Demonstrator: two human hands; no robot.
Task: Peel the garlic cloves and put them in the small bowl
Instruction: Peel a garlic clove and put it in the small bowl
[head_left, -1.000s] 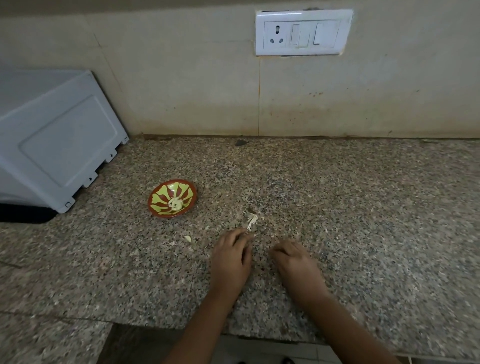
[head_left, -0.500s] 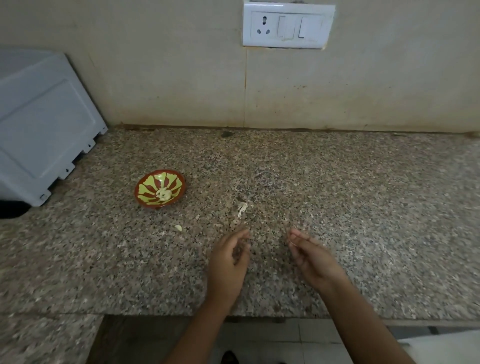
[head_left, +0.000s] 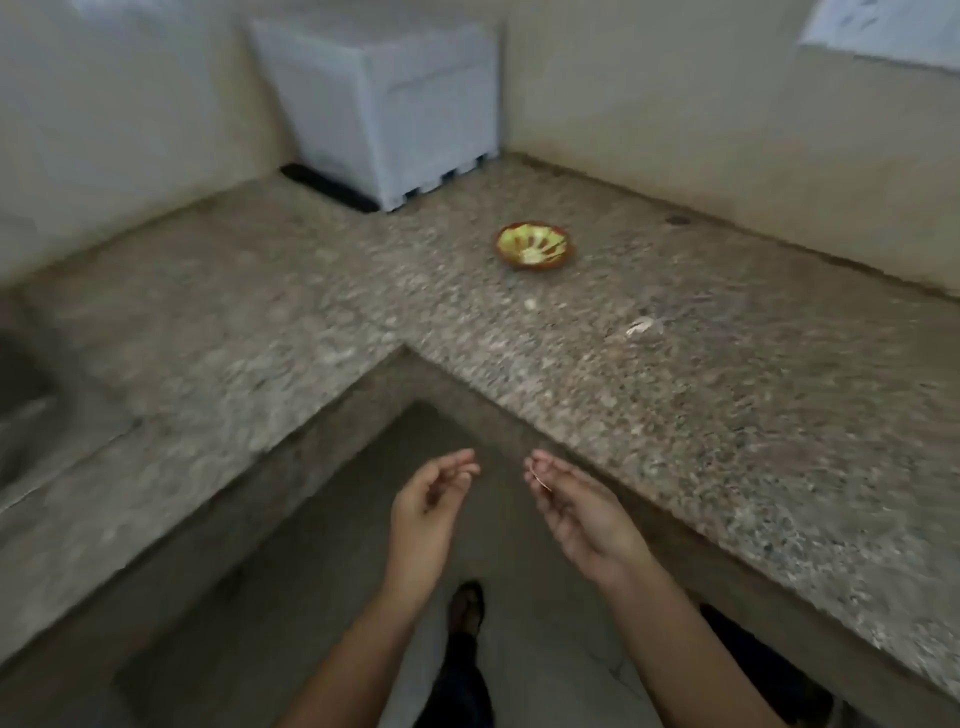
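The small red and yellow bowl (head_left: 533, 245) stands on the granite counter (head_left: 701, 415) and holds pale peeled garlic (head_left: 532, 255). A small pale garlic bit (head_left: 530, 304) lies on the counter in front of the bowl, and a white peel scrap (head_left: 641, 326) lies to its right. Both hands are off the counter, over the floor in the corner gap. My left hand (head_left: 431, 499) hangs with loosely curled fingers and holds nothing. My right hand (head_left: 576, 506) pinches a thin sliver of garlic peel (head_left: 540, 477) at its fingertips.
The counter is L-shaped and wraps round me. A white appliance (head_left: 384, 104) stands in the far corner. A sink (head_left: 21, 400) shows at the left edge, a wall switch plate (head_left: 883, 31) at the top right. My foot (head_left: 467, 608) is on the floor below.
My head has turned left and drawn back, so the view swung and blurred. Both hands have lifted off the counter and pulled back over the floor.
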